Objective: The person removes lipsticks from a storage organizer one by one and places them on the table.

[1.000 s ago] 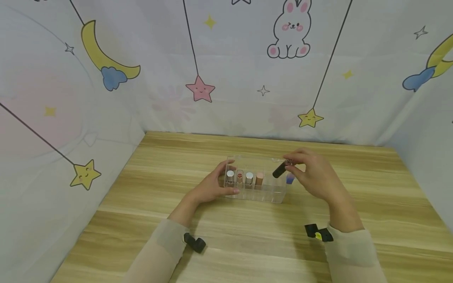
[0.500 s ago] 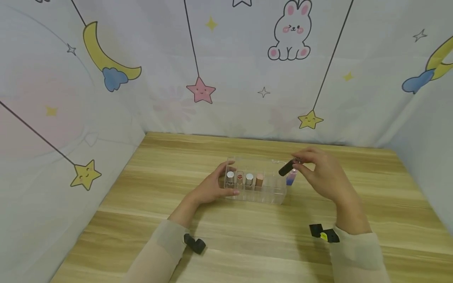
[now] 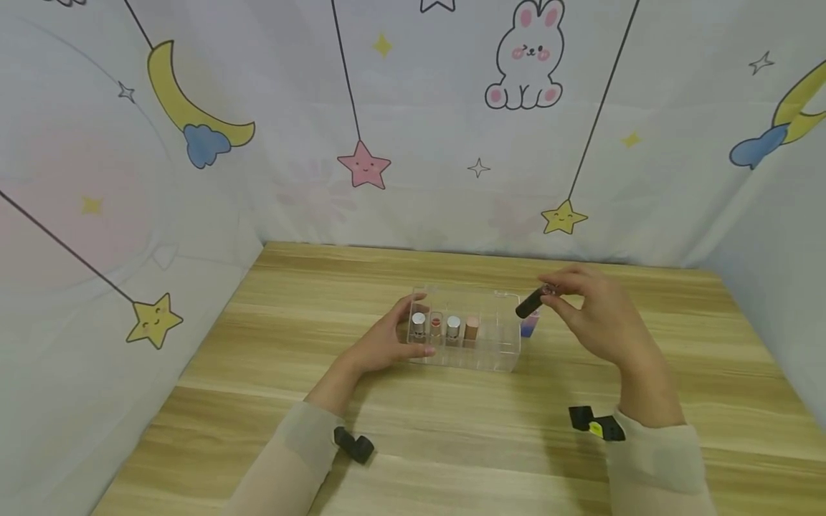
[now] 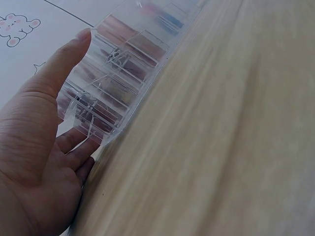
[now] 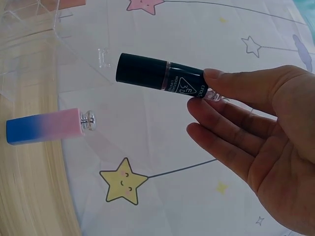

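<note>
A clear plastic lipstick organizer stands on the table, its left end held by my left hand. The thumb lies over the front and the other fingers reach round the back in the left wrist view. Several lipsticks stand in its left slots: two with silver tops, a clear-capped one with red inside, and a copper one. Beyond the organizer's right end, my right hand pinches a black lipstick by its clear end. The tube is raised and tilted, its black end toward the organizer.
A pink-to-blue lipstick with a clear knob stands on the wooden table, just right of the organizer. A white patterned cloth hangs behind and along the sides of the table.
My right hand has moved right and slightly back with the black lipstick, from above the organizer's right slots to past its right end. The left hand and organizer stay put.
</note>
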A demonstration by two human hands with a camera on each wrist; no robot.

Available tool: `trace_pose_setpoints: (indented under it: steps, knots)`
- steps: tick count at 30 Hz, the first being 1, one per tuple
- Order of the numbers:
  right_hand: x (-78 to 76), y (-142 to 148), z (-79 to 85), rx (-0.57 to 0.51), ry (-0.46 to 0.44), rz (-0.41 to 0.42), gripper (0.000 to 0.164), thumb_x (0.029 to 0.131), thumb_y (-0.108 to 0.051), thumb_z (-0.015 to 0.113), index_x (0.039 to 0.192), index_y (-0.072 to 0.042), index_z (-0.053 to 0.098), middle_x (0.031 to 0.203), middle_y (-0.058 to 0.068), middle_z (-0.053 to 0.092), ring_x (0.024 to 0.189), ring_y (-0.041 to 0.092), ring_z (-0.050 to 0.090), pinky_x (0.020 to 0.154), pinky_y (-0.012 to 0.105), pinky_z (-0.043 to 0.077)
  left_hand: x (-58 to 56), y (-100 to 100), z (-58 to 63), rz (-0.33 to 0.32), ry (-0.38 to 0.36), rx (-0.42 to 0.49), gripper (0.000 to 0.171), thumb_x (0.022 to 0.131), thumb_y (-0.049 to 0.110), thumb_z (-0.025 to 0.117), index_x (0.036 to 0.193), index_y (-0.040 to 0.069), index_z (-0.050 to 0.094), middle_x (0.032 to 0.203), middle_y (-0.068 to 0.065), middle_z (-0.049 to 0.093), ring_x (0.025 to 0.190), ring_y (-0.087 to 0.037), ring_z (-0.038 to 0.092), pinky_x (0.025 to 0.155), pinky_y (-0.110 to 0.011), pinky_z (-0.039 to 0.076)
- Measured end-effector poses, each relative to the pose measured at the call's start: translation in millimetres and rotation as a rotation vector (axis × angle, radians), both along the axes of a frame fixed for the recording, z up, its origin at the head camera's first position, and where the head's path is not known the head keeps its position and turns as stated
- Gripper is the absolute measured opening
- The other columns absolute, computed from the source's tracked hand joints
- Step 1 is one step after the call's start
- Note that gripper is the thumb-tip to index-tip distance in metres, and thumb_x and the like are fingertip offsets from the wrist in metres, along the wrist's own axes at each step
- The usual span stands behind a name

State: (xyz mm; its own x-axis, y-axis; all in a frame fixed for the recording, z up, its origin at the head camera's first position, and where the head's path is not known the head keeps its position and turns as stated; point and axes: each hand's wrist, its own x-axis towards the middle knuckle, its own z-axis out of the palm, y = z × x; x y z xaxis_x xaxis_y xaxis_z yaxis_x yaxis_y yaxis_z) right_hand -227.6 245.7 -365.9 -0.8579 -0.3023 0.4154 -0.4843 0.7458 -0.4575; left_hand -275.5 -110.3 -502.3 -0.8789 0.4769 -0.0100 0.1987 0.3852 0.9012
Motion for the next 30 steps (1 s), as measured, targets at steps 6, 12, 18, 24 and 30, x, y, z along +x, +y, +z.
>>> trace_pose_setpoints:
  steps: [6, 12, 18, 24, 30]
  knots:
    - [1.5, -0.4, 1.8, 0.006, 0.003, -0.005, 0.028, 0.094, -0.007, 0.076, 0.122, -0.005, 0.076, 0.112, 0.006, 0.075, 0.092, 0.023, 0.07, 0.079, 0.04, 0.052, 0.1, 0.0, -0.2, -0.001, 0.005, 0.002, 0.101, 0.082, 0.041, 0.089, 0.161, 0.039, 0.027, 0.155, 0.006, 0.048, 0.152, -0.026, 0.039, 0.124, -0.062, 0.026]
    - [3.2, -0.2, 4.3, -0.012, 0.018, -0.005, 0.027, 0.093, -0.008, 0.077, 0.121, -0.006, 0.076, 0.111, 0.007, 0.075, 0.093, 0.024, 0.071, 0.079, 0.042, 0.051, 0.5, 0.1, 1.0, 0.002, 0.006, -0.003, 0.101, 0.081, 0.042, 0.09, 0.161, 0.039, 0.028, 0.155, 0.007, 0.048, 0.151, -0.026, 0.04, 0.123, -0.062, 0.027]
    - [2.9, 0.5, 4.2, -0.012, 0.023, -0.014, 0.028, 0.093, -0.009, 0.078, 0.121, -0.007, 0.077, 0.111, 0.008, 0.075, 0.094, 0.025, 0.071, 0.079, 0.043, 0.05, 0.2, 0.0, 1.2, 0.005, 0.008, -0.014, 0.1, 0.08, 0.043, 0.09, 0.159, 0.045, 0.028, 0.156, 0.007, 0.048, 0.152, -0.026, 0.039, 0.124, -0.062, 0.025]
    - [2.2, 1.4, 3.7, -0.004, 0.019, -0.017, 0.027, 0.093, -0.009, 0.077, 0.121, -0.006, 0.077, 0.111, 0.008, 0.074, 0.095, 0.025, 0.07, 0.077, 0.042, 0.049, 0.1, 0.7, 1.9, 0.007, 0.012, -0.015, 0.1, 0.081, 0.043, 0.09, 0.159, 0.044, 0.028, 0.155, 0.007, 0.049, 0.152, -0.026, 0.039, 0.124, -0.062, 0.025]
    - [2.5, 2.6, 2.4, -0.013, 0.037, -0.011, 0.027, 0.093, -0.008, 0.078, 0.12, -0.006, 0.077, 0.11, 0.007, 0.074, 0.094, 0.023, 0.069, 0.075, 0.032, 0.045, 0.3, 0.4, 2.9, 0.004, 0.01, -0.02, 0.101, 0.081, 0.043, 0.089, 0.161, 0.039, 0.028, 0.155, 0.008, 0.049, 0.152, -0.027, 0.038, 0.124, -0.061, 0.026]
